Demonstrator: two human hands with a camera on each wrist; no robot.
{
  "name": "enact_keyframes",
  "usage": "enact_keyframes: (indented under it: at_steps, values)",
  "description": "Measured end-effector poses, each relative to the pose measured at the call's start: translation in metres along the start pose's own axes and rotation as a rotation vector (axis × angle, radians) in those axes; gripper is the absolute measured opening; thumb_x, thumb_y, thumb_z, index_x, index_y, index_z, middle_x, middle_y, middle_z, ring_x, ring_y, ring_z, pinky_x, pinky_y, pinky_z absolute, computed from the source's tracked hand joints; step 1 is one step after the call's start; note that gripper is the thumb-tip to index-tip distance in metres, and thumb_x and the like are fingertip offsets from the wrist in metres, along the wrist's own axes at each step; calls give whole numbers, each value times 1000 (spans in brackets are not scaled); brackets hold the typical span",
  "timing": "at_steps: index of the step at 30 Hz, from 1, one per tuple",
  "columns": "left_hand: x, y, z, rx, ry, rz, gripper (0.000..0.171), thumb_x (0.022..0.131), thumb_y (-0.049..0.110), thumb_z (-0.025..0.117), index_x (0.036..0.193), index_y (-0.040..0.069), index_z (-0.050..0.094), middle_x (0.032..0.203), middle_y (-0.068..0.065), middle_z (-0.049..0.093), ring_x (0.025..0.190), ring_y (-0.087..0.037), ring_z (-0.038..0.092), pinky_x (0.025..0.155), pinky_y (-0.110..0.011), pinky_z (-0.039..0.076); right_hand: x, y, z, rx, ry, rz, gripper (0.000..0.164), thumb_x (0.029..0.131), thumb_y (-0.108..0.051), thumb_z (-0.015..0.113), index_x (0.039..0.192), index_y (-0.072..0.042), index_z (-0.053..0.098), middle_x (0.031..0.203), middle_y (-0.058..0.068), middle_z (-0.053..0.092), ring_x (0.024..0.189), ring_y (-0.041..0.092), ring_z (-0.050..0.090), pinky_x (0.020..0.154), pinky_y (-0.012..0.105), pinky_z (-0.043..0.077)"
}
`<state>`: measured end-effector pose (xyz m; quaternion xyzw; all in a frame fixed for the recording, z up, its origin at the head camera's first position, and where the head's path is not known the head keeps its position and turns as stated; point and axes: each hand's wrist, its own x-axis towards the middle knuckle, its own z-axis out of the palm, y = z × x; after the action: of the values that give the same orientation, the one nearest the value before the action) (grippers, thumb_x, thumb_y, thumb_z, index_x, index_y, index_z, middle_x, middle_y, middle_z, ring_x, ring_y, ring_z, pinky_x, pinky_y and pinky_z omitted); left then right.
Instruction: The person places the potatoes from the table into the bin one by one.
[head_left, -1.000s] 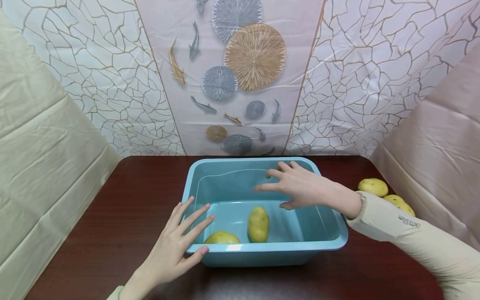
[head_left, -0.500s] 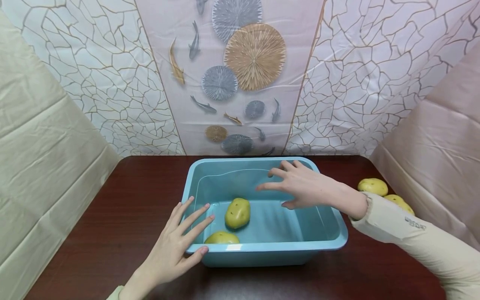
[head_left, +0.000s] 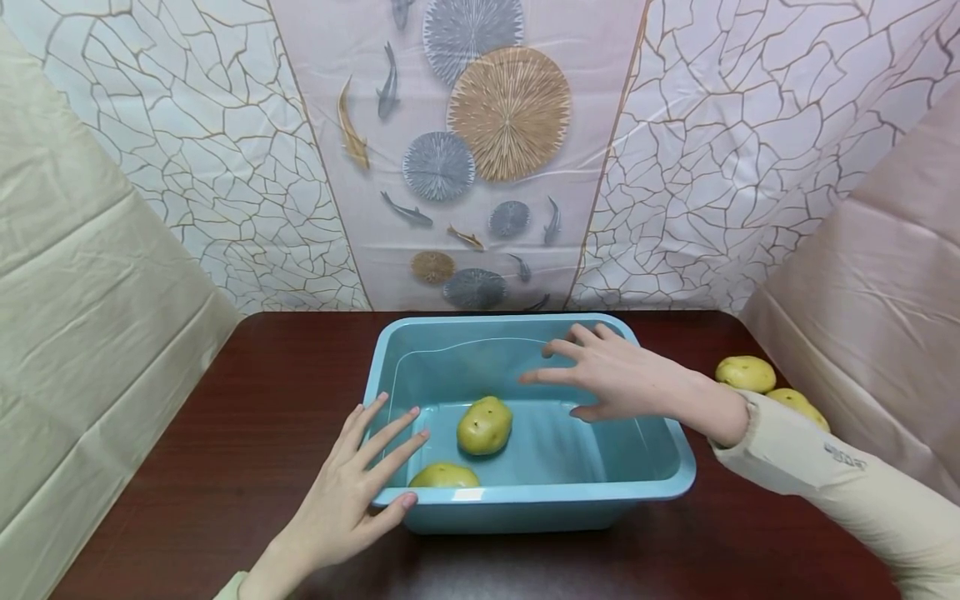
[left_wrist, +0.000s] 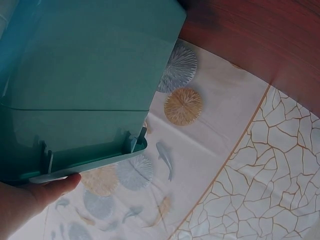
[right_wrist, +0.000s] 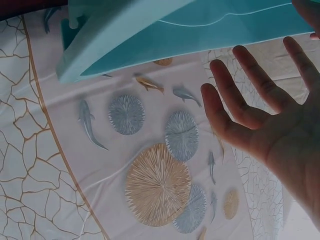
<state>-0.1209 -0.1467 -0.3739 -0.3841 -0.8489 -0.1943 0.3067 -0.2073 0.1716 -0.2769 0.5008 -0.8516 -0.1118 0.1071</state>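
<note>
The potato (head_left: 484,426) had rolled left, then slightly back inside the tub (head_left: 517,517), its placing seemingly done; the empty right hand (head_left: 611,379) had eased rightward, while the left hand (head_left: 341,496) lay outspread at the rim (head_left: 570,493).

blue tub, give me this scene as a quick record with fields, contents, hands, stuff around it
container: blue tub, on the dark table
inside: two potatoes; one toward the middle, one at the near wall, partly hidden by the rim
left hand: fingers spread at the tub's near left corner, thumb at the rim
right hand: over the tub's right side, fingers loosely curved, holding nothing
outside: two more potatoes right of the tub, one farther back, one partly behind the sleeve
</note>
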Motion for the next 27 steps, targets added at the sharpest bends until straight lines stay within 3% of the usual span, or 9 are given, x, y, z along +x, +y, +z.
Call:
enact_keyframes:
  at_steps: [7,19,27]
  values:
    - [0,0,0,0,-4,-4,47,90,40,41,130,16,47,139,-5,41,134,-34,22,113,-40,2,-3,1,0,-10,25,6,61,67,-38,73,124,-35,49,114,4,55,91,23,46,64,33,35]
    - [0,-1,0,4,-2,-4,47,89,40,42,130,17,48,138,-5,41,133,-34,23,113,-41,3,-15,6,1,17,78,35,61,67,-36,73,123,-34,50,116,2,53,97,21,46,76,37,38]
    - [-1,0,0,8,-2,-8,47,91,42,39,130,17,47,138,-5,41,133,-34,23,113,-42,4,-22,10,1,21,143,19,60,66,-37,75,121,-32,52,116,2,54,100,21,46,71,34,40]
